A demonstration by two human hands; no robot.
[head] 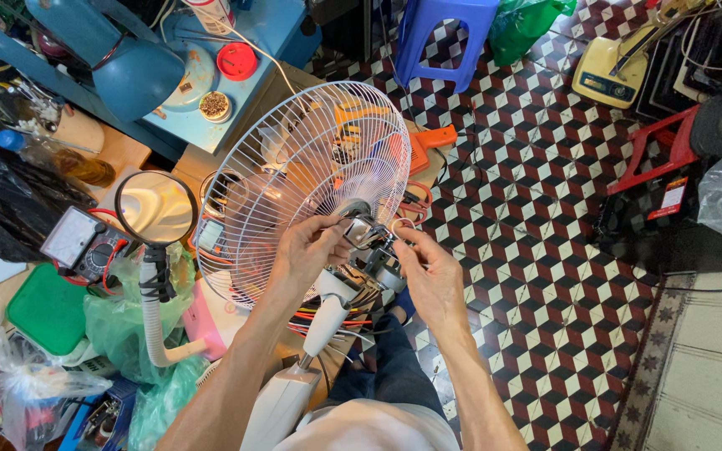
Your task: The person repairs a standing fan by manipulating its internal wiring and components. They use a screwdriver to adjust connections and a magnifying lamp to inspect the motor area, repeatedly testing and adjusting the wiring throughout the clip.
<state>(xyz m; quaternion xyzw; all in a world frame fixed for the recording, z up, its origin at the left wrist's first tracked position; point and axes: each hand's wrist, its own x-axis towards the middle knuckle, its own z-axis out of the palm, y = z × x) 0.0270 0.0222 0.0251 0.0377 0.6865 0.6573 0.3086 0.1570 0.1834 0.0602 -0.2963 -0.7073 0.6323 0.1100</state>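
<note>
Your biggest risk is the fan (327,242) tipping: it leans across your lap on its white stand (294,384), and only your two hands steady the top, so a hard twist at the motor could swing the wide grille (294,159) into the magnifier (156,206) or the meter (81,242) just beside it. The coloured wires (327,319) hang loose below the motor (373,250); they lie near your wrists, and a snag there could pull a joint apart. Any small part that slips from your fingers would likely drop past your knee onto the patterned floor (528,250), where it would be hard to spot.

Your left hand (307,250) is curled, thumb and fingers pinched together on the metal part at the back of the motor, right behind the grille hub. It looks like a grasp, not a loose touch. Your right hand (432,280) comes in from the other side, fingers bent and closed against the same motor body, with the fingertips up near a small ring-like piece; whether it holds a separate part there you cannot tell from this view. Both hands meet at the motor, almost touching each other, with the grille facing away from you
</note>
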